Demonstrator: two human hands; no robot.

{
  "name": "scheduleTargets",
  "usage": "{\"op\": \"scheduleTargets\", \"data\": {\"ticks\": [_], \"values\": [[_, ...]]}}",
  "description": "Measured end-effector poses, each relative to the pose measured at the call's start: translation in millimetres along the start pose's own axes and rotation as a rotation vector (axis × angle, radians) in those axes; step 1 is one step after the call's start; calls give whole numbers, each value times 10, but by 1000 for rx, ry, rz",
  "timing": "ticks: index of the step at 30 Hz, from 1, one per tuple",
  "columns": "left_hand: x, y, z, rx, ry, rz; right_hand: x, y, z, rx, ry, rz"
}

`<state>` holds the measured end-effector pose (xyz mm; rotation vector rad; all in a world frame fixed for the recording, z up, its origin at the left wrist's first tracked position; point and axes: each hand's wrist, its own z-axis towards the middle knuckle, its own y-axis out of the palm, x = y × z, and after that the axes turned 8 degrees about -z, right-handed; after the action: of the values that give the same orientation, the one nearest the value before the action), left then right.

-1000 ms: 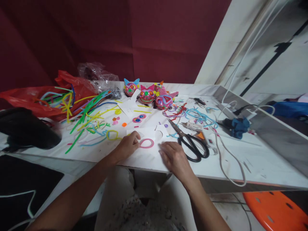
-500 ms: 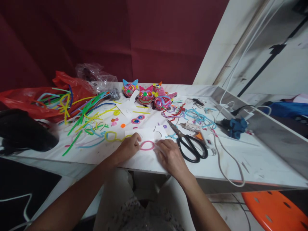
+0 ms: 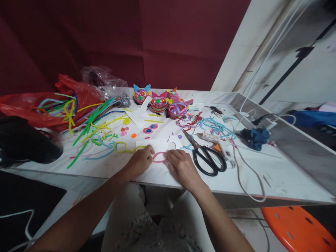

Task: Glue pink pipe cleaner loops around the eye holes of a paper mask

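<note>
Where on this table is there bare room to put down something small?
The largest free patch of table lies between the white cable loop and the right side wall, apart from small scraps. A narrower strip separates the light blue pipe cleaner from the front edge. Crowded: around scissors and cat-like heads.

We face a creased maroon backdrop [image 3: 194, 38], a scuffed whitish wall [image 3: 312, 80] on the right, a white table [image 3: 291, 178] with a raised side panel [image 3: 278, 141], an orange perforated stool [image 3: 296, 227], pale floor [image 3: 246, 229], subdued light.
</note>
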<state>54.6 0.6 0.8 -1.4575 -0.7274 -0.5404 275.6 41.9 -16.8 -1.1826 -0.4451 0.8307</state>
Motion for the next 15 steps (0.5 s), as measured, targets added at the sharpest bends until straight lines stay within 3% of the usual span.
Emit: {"op": "scheduleTargets", "data": {"ticks": [8, 15], "values": [[-5, 4, -10, 3, 22, -8, -108, -20, 325, -63, -109, 12], [-29, 22, -30, 32, 2, -120, -78, 36, 295, -59, -69, 81]]}}
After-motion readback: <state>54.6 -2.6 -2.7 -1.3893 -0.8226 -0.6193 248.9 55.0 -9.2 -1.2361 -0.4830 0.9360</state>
